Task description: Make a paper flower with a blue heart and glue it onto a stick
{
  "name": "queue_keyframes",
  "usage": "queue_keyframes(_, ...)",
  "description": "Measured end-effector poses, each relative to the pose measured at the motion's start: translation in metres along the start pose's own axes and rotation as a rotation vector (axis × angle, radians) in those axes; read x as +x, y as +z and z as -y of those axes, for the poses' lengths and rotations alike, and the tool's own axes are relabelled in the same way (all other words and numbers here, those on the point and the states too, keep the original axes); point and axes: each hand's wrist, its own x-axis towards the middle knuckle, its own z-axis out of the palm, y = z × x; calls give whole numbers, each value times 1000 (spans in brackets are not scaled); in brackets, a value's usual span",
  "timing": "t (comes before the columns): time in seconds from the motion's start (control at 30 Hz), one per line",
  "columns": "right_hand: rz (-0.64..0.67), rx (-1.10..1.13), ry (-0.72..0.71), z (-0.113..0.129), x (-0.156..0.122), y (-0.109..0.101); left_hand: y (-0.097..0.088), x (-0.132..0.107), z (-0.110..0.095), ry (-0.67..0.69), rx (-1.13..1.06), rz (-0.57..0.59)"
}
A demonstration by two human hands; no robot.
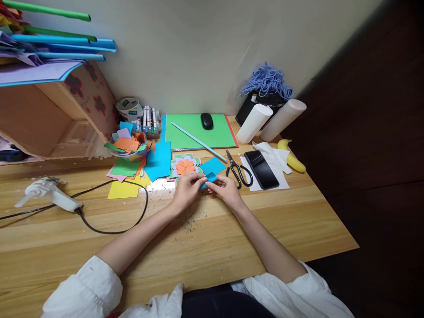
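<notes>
One head-worn view looks forward and down from above the near edge of the desk [198, 247], facing the wall [205, 57] along its far edge. It sits close: the left hand [186, 189] and right hand [225, 189], pinching a blue paper piece [211, 177], fall mid-frame. The desk's right edge shows, and its left runs past the frame.

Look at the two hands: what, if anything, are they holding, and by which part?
A small piece of blue paper. The left hand pinches its left edge and the right hand its right edge.
</notes>
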Motion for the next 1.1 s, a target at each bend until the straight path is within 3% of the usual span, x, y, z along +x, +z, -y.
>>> queue_keyframes(0.23, 21, -68, 14, 3, 2, -7, -1, 2, 5, -83, -35, 14)
queue_keyframes(0.67, 78, -222, 18, -1, 3, -13, -7, 5, 2, -5, 137, 84)
queue_keyframes(0.87, -10, -235, 20, 1, 1, -15, -18, 12, -4, -77, 159, 149)
queue_keyframes(1.0, -85, -219, -15, 8, 2, -20, -26, 18, -3, -100, 180, 122)
queue_keyframes(1.1, -60, -157, -9, 9, 1, -17, -30, 22, 0, -94, 189, 153)
